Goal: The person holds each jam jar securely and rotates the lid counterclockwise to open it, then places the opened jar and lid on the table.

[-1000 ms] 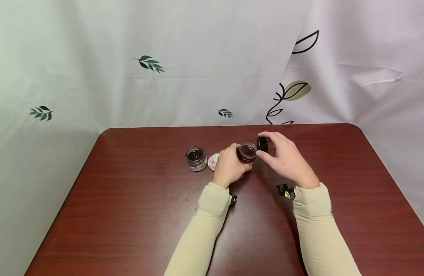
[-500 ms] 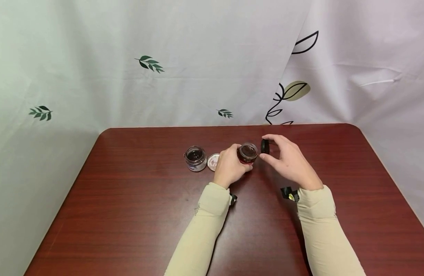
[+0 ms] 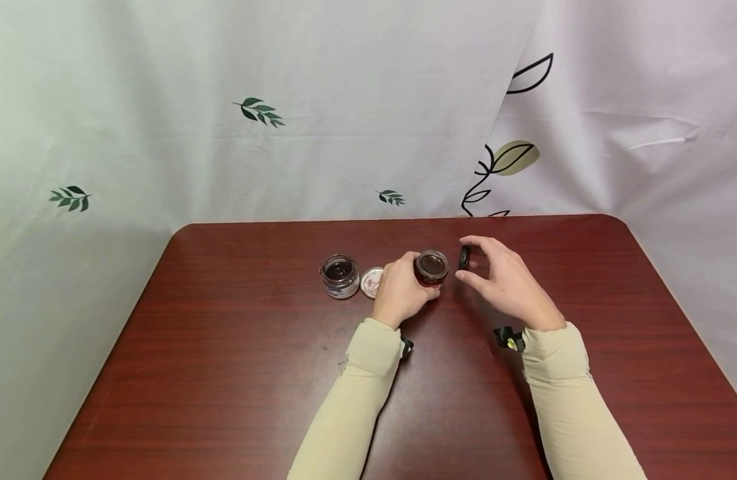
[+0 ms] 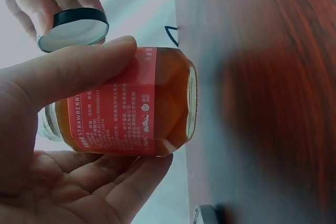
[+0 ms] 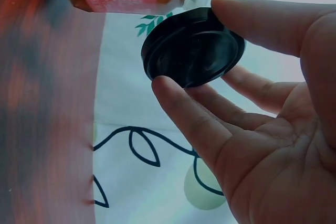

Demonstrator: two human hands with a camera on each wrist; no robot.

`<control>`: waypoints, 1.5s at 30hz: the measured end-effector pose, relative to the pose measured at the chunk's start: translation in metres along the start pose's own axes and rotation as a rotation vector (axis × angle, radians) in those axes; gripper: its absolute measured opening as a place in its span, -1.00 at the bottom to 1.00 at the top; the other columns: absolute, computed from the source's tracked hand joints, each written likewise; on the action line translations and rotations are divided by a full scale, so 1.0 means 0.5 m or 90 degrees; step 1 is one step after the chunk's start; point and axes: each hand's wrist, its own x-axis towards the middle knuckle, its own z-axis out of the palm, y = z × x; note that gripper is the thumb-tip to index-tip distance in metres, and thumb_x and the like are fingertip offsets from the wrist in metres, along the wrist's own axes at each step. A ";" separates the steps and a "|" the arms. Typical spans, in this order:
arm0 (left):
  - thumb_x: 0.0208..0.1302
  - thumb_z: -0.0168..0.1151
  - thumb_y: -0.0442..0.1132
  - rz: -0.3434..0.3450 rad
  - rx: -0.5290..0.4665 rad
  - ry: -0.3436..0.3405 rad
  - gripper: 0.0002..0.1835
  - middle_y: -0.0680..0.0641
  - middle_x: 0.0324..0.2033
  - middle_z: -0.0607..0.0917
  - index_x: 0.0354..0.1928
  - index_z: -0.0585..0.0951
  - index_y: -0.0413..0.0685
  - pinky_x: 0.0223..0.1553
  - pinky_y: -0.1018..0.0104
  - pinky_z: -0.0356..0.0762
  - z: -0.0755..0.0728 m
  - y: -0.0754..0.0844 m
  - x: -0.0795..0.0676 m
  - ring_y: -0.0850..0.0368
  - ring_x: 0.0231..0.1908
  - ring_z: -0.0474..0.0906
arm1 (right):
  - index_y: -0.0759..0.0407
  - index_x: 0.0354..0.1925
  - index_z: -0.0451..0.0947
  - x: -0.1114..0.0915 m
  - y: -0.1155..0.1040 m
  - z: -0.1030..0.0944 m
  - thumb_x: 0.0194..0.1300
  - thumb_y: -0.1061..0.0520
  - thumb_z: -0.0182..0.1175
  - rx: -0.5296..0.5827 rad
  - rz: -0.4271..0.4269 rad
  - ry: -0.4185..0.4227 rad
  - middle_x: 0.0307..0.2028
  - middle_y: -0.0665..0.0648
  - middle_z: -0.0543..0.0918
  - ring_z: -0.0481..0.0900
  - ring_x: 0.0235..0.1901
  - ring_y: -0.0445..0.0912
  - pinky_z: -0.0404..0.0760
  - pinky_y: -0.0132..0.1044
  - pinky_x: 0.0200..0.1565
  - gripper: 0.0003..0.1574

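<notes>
My left hand [image 3: 399,291] grips a strawberry jam jar [image 4: 118,111] around its sides, thumb across the red label. The jar's mouth is uncovered and the jar is held off the table, as the left wrist view shows. To its right, my right hand [image 3: 507,280] pinches a black jar lid [image 5: 191,48] by its rim between thumb and fingers. The lid stands on edge in the air, apart from the jar, its pale inner side showing in the left wrist view. Left of my left hand stands a second jar [image 3: 341,283] with no lid on it and dark contents.
A whitish round lid [image 3: 371,282] lies on the table between the second jar and my left hand, which partly covers it. The dark red wooden table [image 3: 236,373] ends at a back edge. Behind it hangs a white curtain [image 3: 344,120] with leaf prints.
My right hand has moved slightly right with the black lid, widening the gap to the jar. The lid has turned more edge-on to the head view. My left hand and its jar have barely moved.
</notes>
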 end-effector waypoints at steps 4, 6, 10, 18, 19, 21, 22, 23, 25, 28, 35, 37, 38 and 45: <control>-0.07 0.65 -0.18 0.003 0.000 -0.004 -0.31 -0.10 -0.07 0.75 0.16 0.59 -0.17 0.05 0.15 0.58 0.003 -0.002 -0.001 0.02 -0.05 0.68 | 0.35 0.29 0.40 -0.006 0.008 0.006 0.27 0.25 0.38 0.003 0.010 -0.017 0.14 0.35 0.53 0.69 -0.02 0.18 0.61 0.07 0.04 -0.33; -0.06 0.64 -0.19 0.003 -0.004 -0.006 -0.31 -0.10 -0.07 0.75 0.16 0.58 -0.17 0.05 0.15 0.58 0.004 -0.002 -0.001 0.02 -0.05 0.68 | 0.35 0.29 0.40 -0.008 0.012 0.010 0.27 0.26 0.37 0.004 0.013 -0.022 0.15 0.35 0.53 0.69 -0.02 0.18 0.62 0.06 0.03 -0.33; -0.07 0.65 -0.20 0.003 -0.004 -0.004 -0.32 -0.10 -0.08 0.75 0.15 0.59 -0.18 0.04 0.16 0.58 0.005 -0.003 -0.002 0.02 -0.05 0.68 | 0.36 0.28 0.40 -0.010 0.019 0.016 0.26 0.28 0.38 0.014 0.016 -0.029 0.15 0.35 0.52 0.71 -0.05 0.17 0.63 0.03 0.02 -0.33; -0.08 0.65 -0.19 0.000 0.001 -0.001 -0.33 -0.09 -0.11 0.76 0.13 0.60 -0.17 0.04 0.18 0.58 0.005 -0.004 -0.002 0.03 -0.07 0.69 | 0.41 0.27 0.38 -0.012 0.030 0.026 0.25 0.31 0.37 0.037 0.031 -0.045 0.13 0.36 0.53 0.71 -0.05 0.15 0.65 -0.03 0.00 -0.33; -0.08 0.65 -0.19 -0.001 0.001 -0.002 -0.33 -0.09 -0.11 0.76 0.13 0.60 -0.17 0.04 0.18 0.58 0.005 -0.003 -0.002 0.03 -0.07 0.69 | 0.41 0.27 0.38 -0.012 0.031 0.027 0.25 0.32 0.37 0.042 0.033 -0.046 0.12 0.36 0.54 0.71 -0.04 0.16 0.64 -0.03 0.01 -0.34; -0.07 0.65 -0.19 -0.003 0.000 -0.004 -0.33 -0.09 -0.11 0.76 0.13 0.60 -0.17 0.04 0.18 0.57 0.005 -0.002 -0.001 0.03 -0.07 0.68 | 0.43 0.27 0.37 -0.012 0.034 0.029 0.26 0.33 0.36 0.051 0.037 -0.050 0.12 0.38 0.54 0.70 -0.03 0.17 0.64 -0.03 0.02 -0.34; -0.07 0.65 -0.19 -0.004 0.001 -0.005 -0.33 -0.08 -0.11 0.75 0.13 0.59 -0.16 0.04 0.18 0.57 0.005 -0.002 -0.001 0.03 -0.07 0.68 | 0.43 0.27 0.36 -0.012 0.035 0.029 0.27 0.33 0.35 0.055 0.038 -0.053 0.12 0.39 0.54 0.69 -0.02 0.18 0.63 -0.03 0.02 -0.34; -0.07 0.64 -0.19 -0.006 0.001 -0.007 -0.33 -0.08 -0.11 0.75 0.13 0.59 -0.16 0.04 0.18 0.57 0.005 -0.002 -0.001 0.03 -0.07 0.68 | 0.44 0.27 0.35 -0.012 0.036 0.030 0.27 0.34 0.34 0.060 0.040 -0.056 0.12 0.39 0.53 0.69 -0.02 0.19 0.63 -0.03 0.03 -0.34; -0.07 0.64 -0.18 -0.007 0.002 -0.008 -0.33 -0.08 -0.10 0.75 0.14 0.59 -0.16 0.04 0.18 0.57 0.005 -0.002 0.000 0.03 -0.07 0.68 | 0.46 0.28 0.35 -0.013 0.038 0.031 0.29 0.33 0.34 0.062 0.038 -0.062 0.11 0.40 0.52 0.68 -0.01 0.20 0.63 -0.02 0.03 -0.34; -0.07 0.64 -0.18 -0.008 0.006 -0.006 -0.33 -0.08 -0.11 0.75 0.13 0.60 -0.15 0.04 0.18 0.58 0.005 -0.003 0.000 0.03 -0.07 0.69 | 0.47 0.28 0.36 -0.013 0.040 0.032 0.29 0.32 0.33 0.057 0.035 -0.068 0.10 0.40 0.52 0.68 -0.01 0.19 0.63 -0.02 0.03 -0.35; -0.07 0.65 -0.18 -0.005 0.008 -0.008 -0.34 -0.08 -0.11 0.76 0.12 0.60 -0.16 0.04 0.17 0.58 0.004 -0.003 0.001 0.02 -0.06 0.69 | 0.48 0.26 0.37 -0.010 0.042 0.034 0.29 0.32 0.33 0.051 0.037 -0.083 0.09 0.40 0.52 0.68 -0.01 0.19 0.62 -0.02 0.04 -0.36; -0.07 0.65 -0.18 -0.005 0.005 -0.008 -0.34 -0.09 -0.10 0.75 0.12 0.60 -0.16 0.04 0.17 0.58 0.004 -0.003 0.001 0.02 -0.06 0.69 | 0.49 0.26 0.36 -0.010 0.043 0.036 0.29 0.33 0.33 0.052 0.038 -0.088 0.09 0.41 0.51 0.68 -0.01 0.19 0.62 -0.02 0.04 -0.36; -0.07 0.65 -0.18 -0.006 0.006 -0.009 -0.33 -0.09 -0.10 0.75 0.13 0.60 -0.16 0.05 0.17 0.58 0.004 -0.003 0.001 0.02 -0.06 0.69 | 0.50 0.26 0.36 -0.009 0.043 0.036 0.29 0.33 0.33 0.054 0.038 -0.090 0.09 0.41 0.51 0.68 -0.01 0.19 0.62 -0.02 0.04 -0.36; -0.08 0.65 -0.19 -0.010 0.006 -0.009 -0.33 -0.09 -0.11 0.75 0.13 0.60 -0.17 0.04 0.17 0.58 0.004 -0.003 0.001 0.02 -0.07 0.69 | 0.51 0.24 0.36 -0.008 0.049 0.042 0.26 0.37 0.32 0.041 0.037 -0.087 0.09 0.43 0.54 0.68 -0.04 0.19 0.64 0.01 0.01 -0.37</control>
